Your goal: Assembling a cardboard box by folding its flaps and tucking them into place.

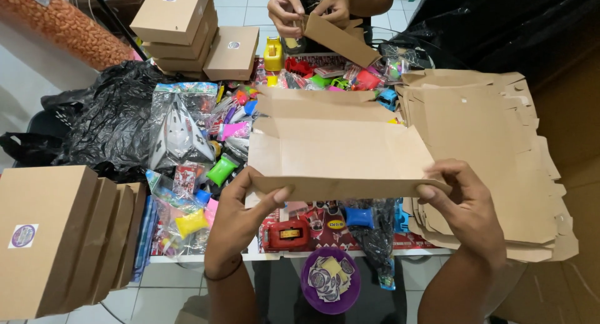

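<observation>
I hold a flat brown cardboard box blank (340, 152) over the table, partly folded, its near flap bent toward me. My left hand (240, 218) grips the near flap at its left end with the thumb on top. Over at the right end of that flap, my right hand (465, 205) pinches it, thumb pressing the edge. Beneath the blank lie many small bagged toys (187, 127) in bright colours.
A stack of flat box blanks (494, 143) lies at the right. Finished brown boxes (56, 236) stand at the left and more (187, 30) at the back. Black plastic bag (112, 111), red tape dispenser (287, 234), purple bowl of stickers (331, 280). Another person's hands (306, 11) fold a box opposite.
</observation>
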